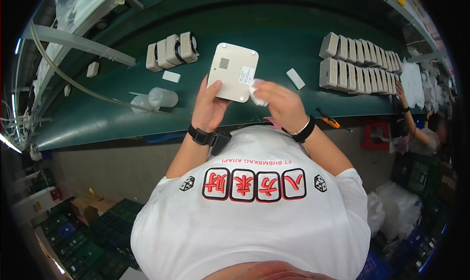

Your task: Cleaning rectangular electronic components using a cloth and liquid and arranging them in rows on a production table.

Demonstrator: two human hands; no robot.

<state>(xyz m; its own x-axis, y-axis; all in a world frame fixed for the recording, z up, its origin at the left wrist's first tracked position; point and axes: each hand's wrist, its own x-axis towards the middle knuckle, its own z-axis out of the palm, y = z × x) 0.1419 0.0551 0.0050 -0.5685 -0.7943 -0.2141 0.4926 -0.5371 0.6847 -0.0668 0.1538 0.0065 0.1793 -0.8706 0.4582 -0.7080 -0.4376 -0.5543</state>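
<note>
Centrally, a person in a white shirt (254, 221) holds a flat, cream, round-cornered casing (232, 76) just above a green worktop (279, 45), its underside turned up to show a dark vent grid, a printed label (246, 75) and small round feet. The left hand (209, 107) grasps the casing's lower left corner, thumb flat on the face and the other fingers mostly hidden beneath. The right hand (283, 103), slightly blurred, pinches a crumpled white wad (258, 93), cloth or paper, against or just beside the lower right edge. The step looks like wiping. To do it well, the left grip should stay firm yet light, with the thumb off the vent; the wad should lie flat, pass evenly along edge and corner, and go gently near the label so that its border does not lift. Turning the casing in the left hand would bring each side round to the wad. As for position, the casing sits between the hands and farther out from the body, its near left corner in the left palm, its near right corner by the right fingertips. Beyond the right hand lies a small white block (295, 78); rows of similar cream units (338, 75) stand farther right.
</note>
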